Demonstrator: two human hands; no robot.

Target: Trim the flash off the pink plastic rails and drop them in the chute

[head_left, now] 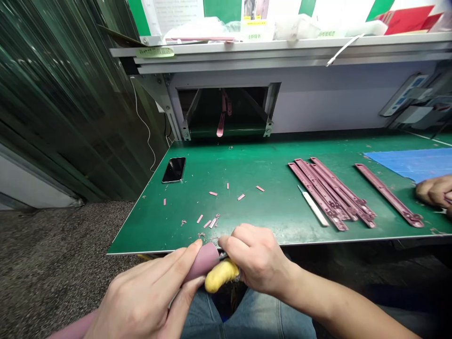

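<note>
My left hand [148, 287] is closed around a long mauve plastic piece [203, 261], whose rounded end sticks out past the fingertips near the table's front edge. Close against that end is my right hand [257, 256], its fingers curled around a small tool [223, 255] of which only a thin dark part shows. A yellow covering [221, 276] is on one finger beneath the tool. Small pink scraps [213, 222] and shavings lie on the green table [261, 207] just beyond both hands.
A black phone [174, 170] lies at the table's left. To the right are several mauve strips [328, 193], a white-handled knife [313, 206], a lone strip [388, 194], a blue sheet [416, 162] and another person's hand [436, 190]. Behind, a chute [229, 129] holds mauve pieces.
</note>
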